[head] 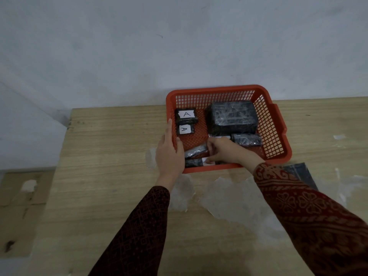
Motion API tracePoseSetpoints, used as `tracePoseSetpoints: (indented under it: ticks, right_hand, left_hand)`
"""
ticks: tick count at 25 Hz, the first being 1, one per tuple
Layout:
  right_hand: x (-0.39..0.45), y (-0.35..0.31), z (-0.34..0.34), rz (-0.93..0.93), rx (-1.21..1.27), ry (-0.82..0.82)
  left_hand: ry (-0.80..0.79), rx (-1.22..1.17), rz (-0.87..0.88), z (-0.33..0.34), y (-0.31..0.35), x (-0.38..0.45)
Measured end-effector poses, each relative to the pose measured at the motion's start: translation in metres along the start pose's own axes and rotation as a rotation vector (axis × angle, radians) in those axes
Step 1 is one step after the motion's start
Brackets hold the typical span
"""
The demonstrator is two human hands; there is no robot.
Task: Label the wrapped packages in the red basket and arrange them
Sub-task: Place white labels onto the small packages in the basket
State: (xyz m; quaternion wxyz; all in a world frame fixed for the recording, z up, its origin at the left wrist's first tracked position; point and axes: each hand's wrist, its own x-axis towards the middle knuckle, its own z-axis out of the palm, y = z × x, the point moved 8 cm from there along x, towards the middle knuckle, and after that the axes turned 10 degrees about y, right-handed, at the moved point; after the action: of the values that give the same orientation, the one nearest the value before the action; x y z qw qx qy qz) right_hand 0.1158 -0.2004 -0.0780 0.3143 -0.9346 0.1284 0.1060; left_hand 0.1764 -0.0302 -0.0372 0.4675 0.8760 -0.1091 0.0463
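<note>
left hand (169,154) grips the basket (277,126) wall at 9 o'clock. six packages inside: two labelled "a" (186,115) at 10, long axes crosswise; one big (232,117) at 1. right hand (224,151) pinches a label (207,161) at 6.

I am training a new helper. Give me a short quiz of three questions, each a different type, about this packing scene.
1. True or false: the large black wrapped package in the red plastic lattice basket carries a white label.
2. Which letter is written on the white paper labels of the two small black wrapped packages at the basket's far left?
a) A
b) B
c) C
3. Fill in: the left hand grips the basket's ___ wall, while the right hand reaches inside among the packages near the front.

Key
1. False; no label shows on it.
2. a
3. left
</note>
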Motion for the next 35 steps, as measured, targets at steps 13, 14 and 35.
tracePoseSetpoints:
  ticks: [13,14,35]
  right_hand:
    - [0.031,-0.028,-0.008,-0.155,-0.169,0.023]
    - [0.032,-0.027,-0.008,-0.137,-0.157,0.042]
    - [-0.030,0.044,-0.064,0.240,-0.581,0.267]
  left_hand:
    - [-0.002,-0.020,0.000,-0.001,-0.001,0.001]
    - [-0.004,-0.021,-0.005,-0.001,-0.001,0.000]
    - [-0.025,-0.043,0.009,0.002,-0.002,0.001]
